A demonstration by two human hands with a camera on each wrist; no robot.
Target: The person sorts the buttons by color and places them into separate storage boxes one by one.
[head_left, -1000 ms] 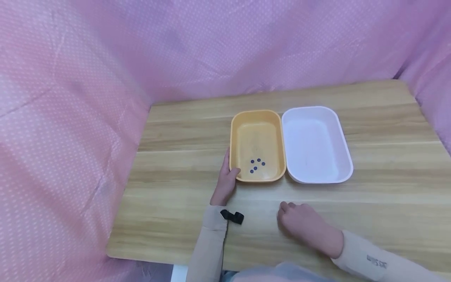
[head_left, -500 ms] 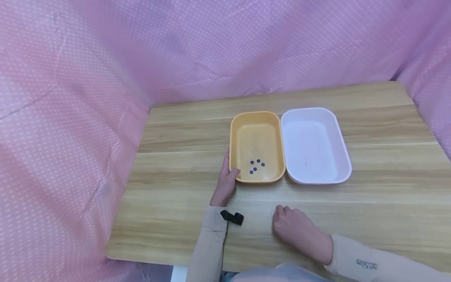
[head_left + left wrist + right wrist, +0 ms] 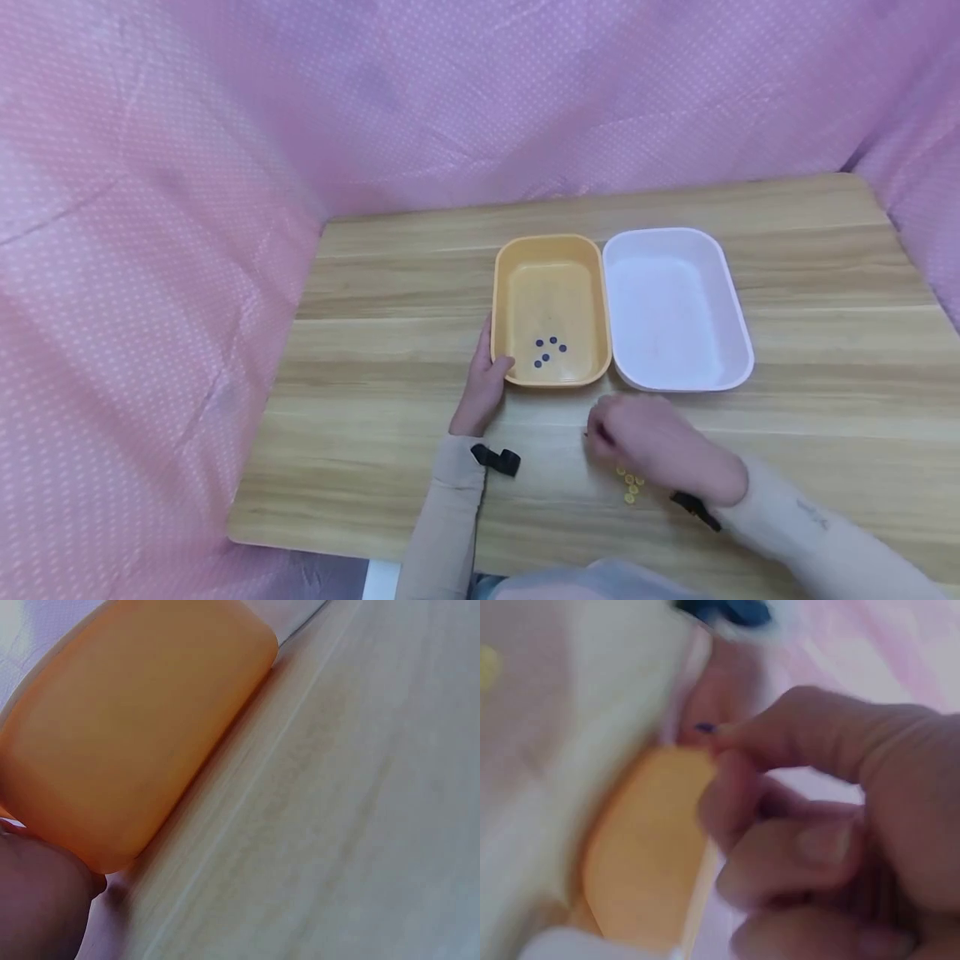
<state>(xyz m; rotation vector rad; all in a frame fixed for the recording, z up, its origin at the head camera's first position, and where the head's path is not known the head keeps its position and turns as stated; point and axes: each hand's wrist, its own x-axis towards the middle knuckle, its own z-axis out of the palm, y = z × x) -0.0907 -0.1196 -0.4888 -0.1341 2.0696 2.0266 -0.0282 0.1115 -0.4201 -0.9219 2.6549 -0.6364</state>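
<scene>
My left hand grips the near-left corner of an orange-yellow tray, thumb over the rim. Several small dark blue buttons lie on the tray's floor towards its near end. My right hand is above the table, just in front of the two trays. In the right wrist view its thumb and index finger pinch a small dark blue button, blurred; the other fingers are curled. Below the right hand, several small yellow buttons lie on the table, partly hidden by it.
A white tray stands against the right side of the orange-yellow one. Both rest on a wood-grain table. Pink dotted cloth hangs behind and beside the table. A black strap is on the left wrist.
My right hand has lifted and moved forward towards the trays, uncovering the yellow buttons. A blue button now shows in its pinch. The left hand keeps its grip on the orange-yellow tray.
</scene>
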